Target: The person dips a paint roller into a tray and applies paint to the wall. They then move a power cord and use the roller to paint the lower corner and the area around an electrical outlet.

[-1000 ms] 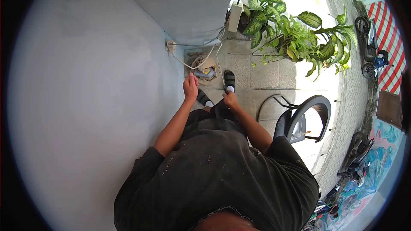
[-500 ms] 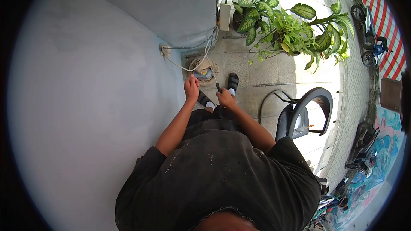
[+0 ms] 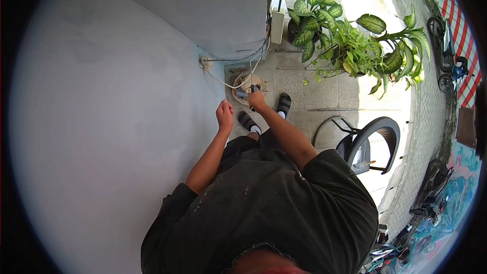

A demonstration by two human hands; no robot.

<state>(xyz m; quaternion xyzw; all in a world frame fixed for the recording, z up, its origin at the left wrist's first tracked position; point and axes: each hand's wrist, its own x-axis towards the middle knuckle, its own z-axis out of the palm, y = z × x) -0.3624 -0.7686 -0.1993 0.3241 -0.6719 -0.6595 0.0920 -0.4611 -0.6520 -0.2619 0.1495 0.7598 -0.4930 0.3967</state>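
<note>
The pale wall [image 3: 111,122] stands at the left, the black chair [image 3: 393,138] at the right. Ahead is a round tan basin [image 3: 262,81]. The left hand [image 3: 224,116] is curled near it; whether it holds anything I cannot tell. The right hand [image 3: 257,101] has just reached over the basin beside a grey object [image 3: 242,93], grasping a small dark handle [image 3: 253,88], so the work seems centred there

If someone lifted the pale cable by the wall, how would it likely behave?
The pale cable would probably flop, since it sags in a slack curve. It looks light, being thin. Pulled far, it might tug at the plug.
</note>
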